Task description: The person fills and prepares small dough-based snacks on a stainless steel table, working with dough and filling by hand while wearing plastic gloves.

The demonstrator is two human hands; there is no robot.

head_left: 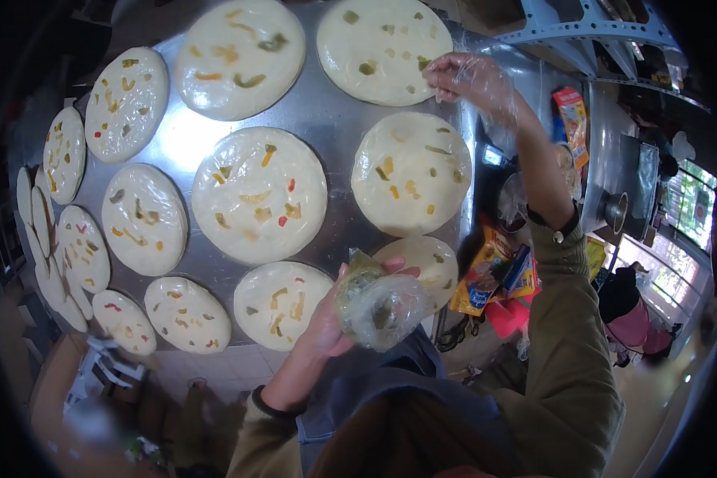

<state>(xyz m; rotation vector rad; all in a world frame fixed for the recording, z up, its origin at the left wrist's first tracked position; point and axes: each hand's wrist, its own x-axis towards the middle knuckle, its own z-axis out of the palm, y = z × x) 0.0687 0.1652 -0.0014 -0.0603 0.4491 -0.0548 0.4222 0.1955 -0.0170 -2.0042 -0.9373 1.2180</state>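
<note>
Plastic bag (378, 307) of chopped veg sits cupped in the left hand (334, 315), fingers curled round it, just over the near edge of the steel counter (334, 119). Beyond it are rows of round dough discs (259, 193) dotted with pepper bits. Farther out, the gloved right hand (466, 80) has its fingertips pinched together over the far disc (384, 49). Snack packets (494, 275) on the right, print too blurry to read.

1. Crumpled clear plastic bag of chopped green and yellow pieces (378, 307), bunched upright at six o'clock.
2. Round pale dough disc dotted with green and yellow bits (384, 48), lying flat on the bench at one o'clock.
</note>
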